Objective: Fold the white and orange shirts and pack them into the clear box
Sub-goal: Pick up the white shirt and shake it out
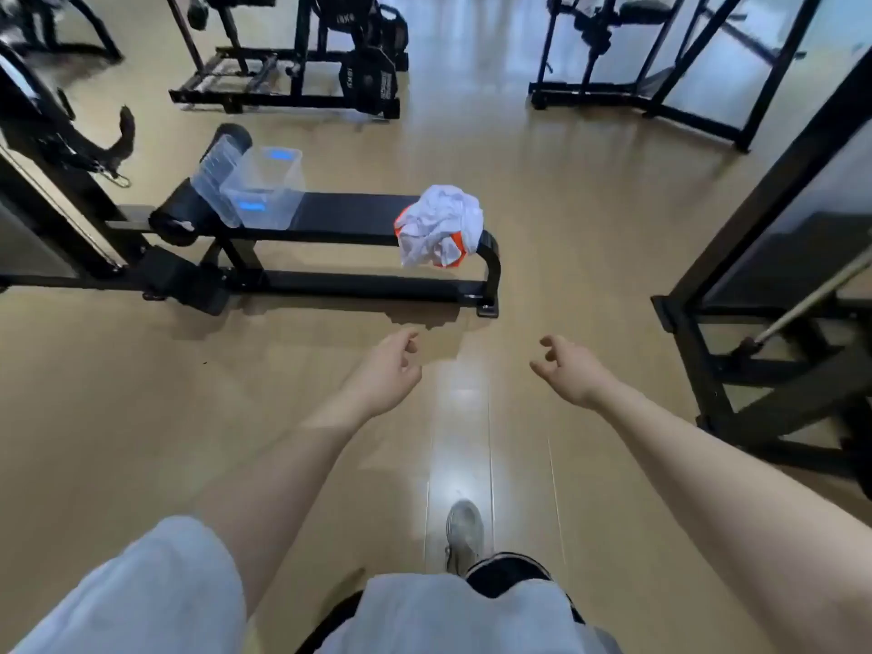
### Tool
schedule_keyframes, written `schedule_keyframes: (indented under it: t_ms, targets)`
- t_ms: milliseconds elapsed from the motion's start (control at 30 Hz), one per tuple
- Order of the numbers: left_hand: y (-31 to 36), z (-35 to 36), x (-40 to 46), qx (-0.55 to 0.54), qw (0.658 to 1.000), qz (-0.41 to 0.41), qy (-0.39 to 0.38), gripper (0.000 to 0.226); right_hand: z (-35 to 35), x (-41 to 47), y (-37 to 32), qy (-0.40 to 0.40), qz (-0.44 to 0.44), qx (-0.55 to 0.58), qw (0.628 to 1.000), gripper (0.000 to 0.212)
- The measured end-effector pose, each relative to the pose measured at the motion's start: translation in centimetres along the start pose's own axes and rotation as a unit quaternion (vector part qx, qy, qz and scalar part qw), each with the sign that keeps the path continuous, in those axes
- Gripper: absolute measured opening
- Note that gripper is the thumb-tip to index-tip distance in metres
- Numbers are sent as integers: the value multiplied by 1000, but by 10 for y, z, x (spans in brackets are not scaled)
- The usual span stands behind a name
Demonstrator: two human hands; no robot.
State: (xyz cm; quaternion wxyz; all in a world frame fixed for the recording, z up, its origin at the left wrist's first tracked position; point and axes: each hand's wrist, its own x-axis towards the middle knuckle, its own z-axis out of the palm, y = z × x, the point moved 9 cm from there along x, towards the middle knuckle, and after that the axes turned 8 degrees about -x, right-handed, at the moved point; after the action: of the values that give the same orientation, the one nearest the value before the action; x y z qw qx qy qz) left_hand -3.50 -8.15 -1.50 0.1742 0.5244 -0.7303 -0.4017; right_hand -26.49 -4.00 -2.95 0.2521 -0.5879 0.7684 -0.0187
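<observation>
A crumpled heap of white and orange shirts point(441, 225) lies on the right end of a black padded bench point(347, 214). The clear box point(266, 187), with blue clips, stands open on the bench's left part, and its clear lid point(217, 179) leans against its left side. My left hand point(389, 370) and my right hand point(568, 370) are stretched out in front of me over the floor, well short of the bench. Both have loosely curled fingers and hold nothing.
Black gym machines stand around: a frame point(764, 257) close on the right, a weight machine point(302, 63) behind the bench, another rack point(660, 54) at the far right. Tan wooden floor point(188, 394) lies between me and the bench. My shoe point(465, 535) is below.
</observation>
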Motion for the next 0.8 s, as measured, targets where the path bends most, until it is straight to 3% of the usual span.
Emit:
schedule_keyframes:
  t_ms: [233,433,567,800]
  targets:
    - [-29,-72,154,-24,993,-92,64,50,-78,175,-53,-26,-56,-39,997,44]
    - [-71,-124,277,-23,987,-126,93,50,-84,310,-116,-59,-119,-64,989,37]
    - [-90,-148,378,-10,990,-118,78,49,-93,401,-141,-69,-125,-49,989,27]
    - [-77,-182,548,7,995,-97,-8,51,-149,541,-143,-68,-53,-29,996,43]
